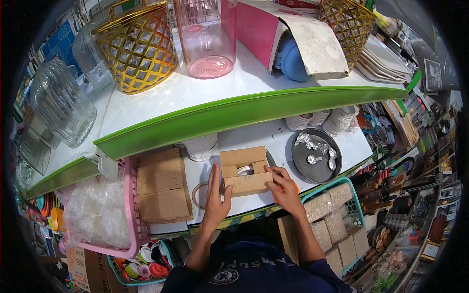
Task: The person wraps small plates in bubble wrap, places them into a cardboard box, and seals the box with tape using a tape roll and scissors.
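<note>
A small cardboard box (pixel 246 185) sits on the white lower shelf with its top flaps partly folded. Through the gap between the flaps something white (pixel 245 171) shows inside. My left hand (pixel 215 202) is beside the box's left side, fingers straight and thumb apart. On the right, my right hand (pixel 285 190) touches the box's right front corner with spread, slightly bent fingers. An orange item (pixel 296 187), mostly hidden, lies by my right hand. Left of my left hand is a brown ring of tape (pixel 196 196).
Flattened cardboard (pixel 163 190) and a pink basket of bubble wrap (pixel 133 215) stand left. A dark round tray (pixel 304 166) holds small metal moulds. A teal basket (pixel 360 215) of wrapped boxes stands right. The green shelf edge (pixel 234 110) spans above my hands.
</note>
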The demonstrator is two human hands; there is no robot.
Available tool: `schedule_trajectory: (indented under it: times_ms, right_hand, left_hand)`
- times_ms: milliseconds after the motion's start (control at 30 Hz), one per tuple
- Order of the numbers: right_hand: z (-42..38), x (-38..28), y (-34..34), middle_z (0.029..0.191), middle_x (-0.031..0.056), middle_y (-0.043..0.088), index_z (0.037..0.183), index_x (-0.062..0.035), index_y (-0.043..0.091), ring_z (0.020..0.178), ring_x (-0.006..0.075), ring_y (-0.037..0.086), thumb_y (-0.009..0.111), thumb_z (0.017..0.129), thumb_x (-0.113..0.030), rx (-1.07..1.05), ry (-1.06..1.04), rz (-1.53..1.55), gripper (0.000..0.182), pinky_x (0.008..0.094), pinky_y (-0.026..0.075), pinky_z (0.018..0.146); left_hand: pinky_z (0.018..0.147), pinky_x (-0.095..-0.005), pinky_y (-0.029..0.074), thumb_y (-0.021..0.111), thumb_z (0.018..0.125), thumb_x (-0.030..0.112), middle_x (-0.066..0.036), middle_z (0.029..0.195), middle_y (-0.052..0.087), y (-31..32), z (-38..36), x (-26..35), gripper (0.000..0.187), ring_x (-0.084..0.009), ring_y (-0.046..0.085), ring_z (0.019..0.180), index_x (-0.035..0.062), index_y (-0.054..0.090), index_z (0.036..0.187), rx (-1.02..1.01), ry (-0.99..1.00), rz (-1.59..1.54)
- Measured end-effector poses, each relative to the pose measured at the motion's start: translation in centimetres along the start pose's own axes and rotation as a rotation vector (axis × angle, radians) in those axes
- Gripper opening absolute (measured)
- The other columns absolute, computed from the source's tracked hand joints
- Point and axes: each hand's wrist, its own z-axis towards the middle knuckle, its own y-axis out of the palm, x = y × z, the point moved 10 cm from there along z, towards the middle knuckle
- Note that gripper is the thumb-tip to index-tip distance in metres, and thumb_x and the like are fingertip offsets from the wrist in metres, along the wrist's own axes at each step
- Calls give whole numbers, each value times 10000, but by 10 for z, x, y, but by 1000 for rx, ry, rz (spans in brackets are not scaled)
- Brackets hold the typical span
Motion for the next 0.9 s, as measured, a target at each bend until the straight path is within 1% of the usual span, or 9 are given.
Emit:
schedule_trajectory:
  times_ms: [33,100,233,400,500,567,700,800,900]
  right_hand:
    - [0,2,1,1277,106,491,1372,-48,538,1120,183,533,613,923,-144,-1,-1,1,465,264,436,931]
    - [0,7,-1,1281,87,515,1360,-105,561,1023,164,584,648,923,-219,64,-36,2,460,275,505,834]
    - [-1,10,-1,1259,88,550,1357,-109,564,978,151,601,673,908,-203,95,-71,-30,472,263,511,815]
    - [-5,22,-5,1248,125,585,1358,-107,561,863,153,633,720,866,-166,226,32,163,521,261,517,736]
    - [-5,-2,-8,1260,134,578,1347,-111,572,879,169,636,703,878,-170,228,-68,-37,491,275,520,724]
    - [-5,-15,-8,1263,134,574,1336,-115,583,890,183,635,688,888,-168,202,-105,-136,464,283,521,728]
    - [-4,-23,-4,1271,130,562,1300,-127,617,931,221,629,650,914,-168,161,-148,-258,390,310,525,746]
    - [-4,-20,-2,1276,127,555,1298,-133,617,963,235,623,646,917,-170,172,-154,-229,385,318,523,765]
    - [-3,-17,-3,1287,122,549,1305,-136,610,1003,248,617,669,899,-184,151,-89,-208,413,325,524,792]
  left_hand:
    - [1139,-415,281,547,921,45,-244,1524,311,2,2,-1,681,-372,346,1393,-26,206,1506,-6,40,5]
    - [1136,-411,285,543,920,45,-247,1529,294,0,4,0,689,-371,339,1397,-24,196,1510,-11,79,11]
    - [1133,-411,290,572,898,37,-239,1510,334,1,6,-4,717,-359,335,1403,-16,204,1511,-63,29,-74]
    - [1134,-413,292,592,883,28,-233,1495,365,1,3,-4,670,-349,346,1402,-5,281,1476,-59,46,-14]
    - [1118,-404,328,583,890,25,-234,1488,382,0,0,-6,557,-347,397,1373,-5,372,1405,0,83,-97]
    - [1099,-398,361,554,902,12,-234,1507,358,3,-1,-14,461,-357,420,1357,-13,425,1344,9,15,-239]
    - [1083,-388,384,515,924,12,-229,1538,299,2,-1,1,449,-366,404,1366,-15,424,1363,-43,9,-139]
    - [1090,-400,374,484,939,18,-225,1555,256,6,-1,1,493,-380,358,1389,-4,382,1420,-81,-26,-104]
    - [1098,-414,363,455,955,43,-224,1565,225,8,-3,2,541,-391,328,1399,9,316,1477,-71,39,-41]
